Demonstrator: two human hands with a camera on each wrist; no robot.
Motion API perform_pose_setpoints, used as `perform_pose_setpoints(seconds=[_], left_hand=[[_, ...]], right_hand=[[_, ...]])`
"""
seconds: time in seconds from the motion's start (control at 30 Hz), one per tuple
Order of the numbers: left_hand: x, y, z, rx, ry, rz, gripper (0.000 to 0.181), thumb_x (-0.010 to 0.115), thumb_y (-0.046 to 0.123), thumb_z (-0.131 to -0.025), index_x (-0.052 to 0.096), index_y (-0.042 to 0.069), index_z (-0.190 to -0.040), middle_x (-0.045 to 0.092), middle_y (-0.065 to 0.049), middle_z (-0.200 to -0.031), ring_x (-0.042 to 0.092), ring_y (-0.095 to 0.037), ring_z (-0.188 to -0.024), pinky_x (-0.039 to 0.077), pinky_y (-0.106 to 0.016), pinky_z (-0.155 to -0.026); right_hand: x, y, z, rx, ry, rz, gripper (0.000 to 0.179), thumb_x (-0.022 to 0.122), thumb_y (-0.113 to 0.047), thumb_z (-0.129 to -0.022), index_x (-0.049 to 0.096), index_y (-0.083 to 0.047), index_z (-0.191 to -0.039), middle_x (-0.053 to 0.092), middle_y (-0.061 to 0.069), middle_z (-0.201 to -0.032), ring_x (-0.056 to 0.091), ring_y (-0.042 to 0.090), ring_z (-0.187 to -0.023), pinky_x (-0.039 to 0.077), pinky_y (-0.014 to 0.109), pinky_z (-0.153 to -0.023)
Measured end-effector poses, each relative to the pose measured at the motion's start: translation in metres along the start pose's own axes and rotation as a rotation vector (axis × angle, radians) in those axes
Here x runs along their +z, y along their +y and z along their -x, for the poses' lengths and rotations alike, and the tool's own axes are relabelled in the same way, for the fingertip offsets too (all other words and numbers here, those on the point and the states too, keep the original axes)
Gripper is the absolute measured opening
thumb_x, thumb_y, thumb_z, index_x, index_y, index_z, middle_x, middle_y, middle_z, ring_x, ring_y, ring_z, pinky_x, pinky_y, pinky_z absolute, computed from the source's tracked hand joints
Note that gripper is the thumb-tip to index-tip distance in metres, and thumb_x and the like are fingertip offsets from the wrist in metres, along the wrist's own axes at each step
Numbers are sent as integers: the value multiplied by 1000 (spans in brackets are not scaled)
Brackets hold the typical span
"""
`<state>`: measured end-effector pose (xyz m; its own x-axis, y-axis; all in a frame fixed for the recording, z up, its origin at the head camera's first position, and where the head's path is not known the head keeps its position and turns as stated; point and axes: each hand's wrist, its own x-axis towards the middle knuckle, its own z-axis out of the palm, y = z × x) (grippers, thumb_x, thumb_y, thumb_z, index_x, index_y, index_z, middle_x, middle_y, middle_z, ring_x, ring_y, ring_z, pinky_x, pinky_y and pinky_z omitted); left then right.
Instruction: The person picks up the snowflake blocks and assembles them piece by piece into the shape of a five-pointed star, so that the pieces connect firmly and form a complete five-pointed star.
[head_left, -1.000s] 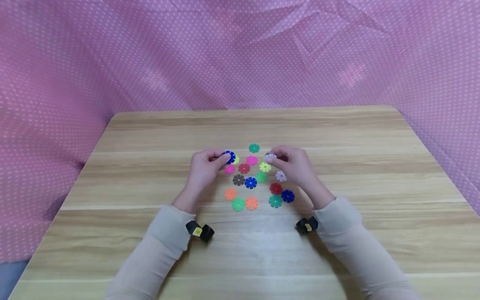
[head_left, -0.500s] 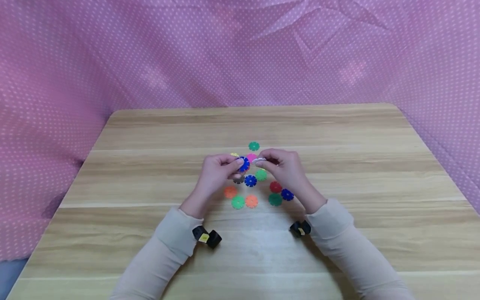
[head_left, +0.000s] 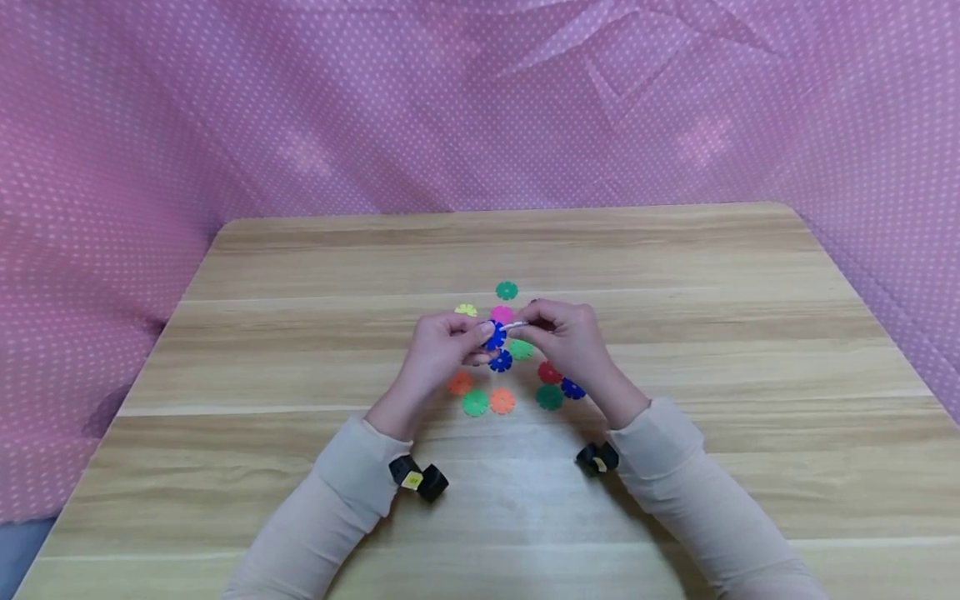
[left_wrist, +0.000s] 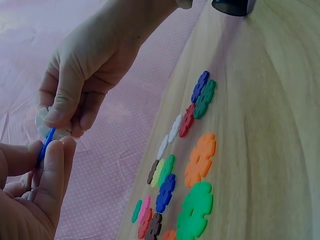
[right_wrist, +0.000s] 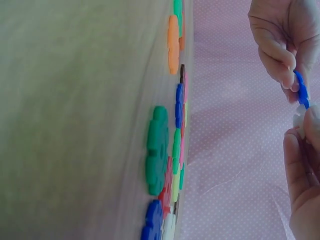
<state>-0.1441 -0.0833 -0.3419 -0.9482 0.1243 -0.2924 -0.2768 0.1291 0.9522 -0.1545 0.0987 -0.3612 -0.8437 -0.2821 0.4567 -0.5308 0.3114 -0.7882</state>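
Note:
My left hand point(head_left: 442, 350) pinches a blue notched snowflake disc point(head_left: 495, 336) between thumb and fingers. My right hand point(head_left: 566, 333) pinches a white snowflake disc point(left_wrist: 41, 118), turned almost edge-on in the head view. Both discs are held up above the table, and their edges meet at an angle. In the right wrist view the lower end of the blue disc point(right_wrist: 302, 90) meets the white disc point(right_wrist: 299, 119). Fingers cover much of both pieces. Under the hands lie more discs, among them a blue one point(head_left: 500, 361) and a light green one point(head_left: 521, 349).
Several loose discs lie flat on the wooden table point(head_left: 300, 367): orange point(head_left: 502, 401), green point(head_left: 475, 403), red point(head_left: 550, 372), dark green point(head_left: 507, 290) and yellow point(head_left: 466, 310). A pink dotted cloth point(head_left: 480, 108) hangs behind. Small black cameras point(head_left: 418, 478) sit at the wrists.
Both hands have come inward toward each other, the left moving right and the right moving left. The blue and white discs, apart before, now meet edge to edge.

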Motion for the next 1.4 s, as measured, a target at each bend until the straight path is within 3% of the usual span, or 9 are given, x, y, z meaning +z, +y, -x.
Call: perform_pose_setpoints(seconds=[0.27,0.4,0.6,0.97,1.1,1.4], left_hand=[[1,-1,-1,-57,-12,34,17,59,9,-90,66,-4,-99,66,-14,-88,67,-12,-66,56,-28,-71],[0,-2,-1,-108,-16,33,17,59,11,-90,67,-2,-99,66,-13,-90,67,-13,-67,56,-29,-72],[0,-3,0,-136,-32,27,17,60,12,-90,68,0,-98,66,-13,-93,67,-14,-71,55,-31,-76],[3,-5,-1,-106,-44,64,18,59,11,-90,66,-4,-97,66,-14,-96,67,-14,-70,56,-25,-69],[1,-4,0,-79,-41,68,20,59,11,-90,66,-4,-101,66,-14,-98,67,-13,-69,56,-27,-71],[-2,-6,1,-91,-17,117,22,61,11,-90,65,-4,-105,66,-10,-92,66,-11,-68,56,-28,-73]], right_hand=[[1,4,1,-40,-21,-40,3,72,0,-76,70,-2,-78,67,7,-73,50,10,-57,48,18,-52],[2,5,1,-40,-60,-28,5,72,-2,-76,69,1,-78,67,9,-74,55,9,-60,52,20,-55],[1,5,0,0,-98,-19,4,73,-1,-75,70,0,-78,70,10,-77,62,11,-66,54,22,-58],[-1,8,2,14,-99,12,5,73,-6,-77,71,-2,-79,70,8,-76,55,9,-59,51,20,-53],[-1,5,2,35,-98,6,6,72,-6,-78,71,-3,-82,68,6,-77,56,11,-63,53,22,-57],[-2,1,1,66,-163,-5,14,73,-12,-80,71,-4,-91,67,5,-83,62,14,-75,55,27,-66]])
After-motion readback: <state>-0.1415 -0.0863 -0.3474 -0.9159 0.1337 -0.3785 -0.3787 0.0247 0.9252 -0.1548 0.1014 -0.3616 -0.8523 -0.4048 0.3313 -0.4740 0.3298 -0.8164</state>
